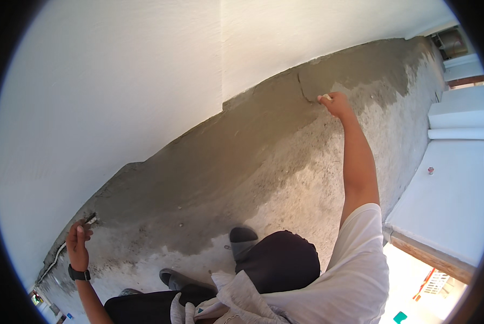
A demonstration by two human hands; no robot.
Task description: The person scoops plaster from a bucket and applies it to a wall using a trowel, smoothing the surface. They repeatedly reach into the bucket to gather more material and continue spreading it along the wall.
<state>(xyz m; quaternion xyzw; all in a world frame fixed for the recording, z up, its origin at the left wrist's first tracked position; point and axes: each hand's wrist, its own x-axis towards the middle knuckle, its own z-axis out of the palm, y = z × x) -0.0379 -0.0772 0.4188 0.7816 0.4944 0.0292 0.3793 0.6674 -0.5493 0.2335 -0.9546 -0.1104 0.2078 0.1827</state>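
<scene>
My right hand [336, 104] is stretched out far over the floor at the right. Its fingers are closed round the pale handle of what looks like a plastering trowel [326, 97]. The blade barely stands out from the grey mortar; a thin dark curved line shows beside the hand. Wet, smoothed mortar [215, 156] lies in a wide band along the wall. My left hand [79, 240], with a black watch on the wrist, hangs at the far left with fingers loosely bent and apart. Close to its fingertips is a short black-and-white piece [92, 218]; I cannot tell whether they touch it.
A white wall [144, 75] with a stepped lower edge borders the mortar. Paler, rough concrete [296, 200] lies nearer me, beside my grey shoes [243, 235]. A white cable [53, 262] follows the wall at the left. A white ledge [441, 200] stands at the right.
</scene>
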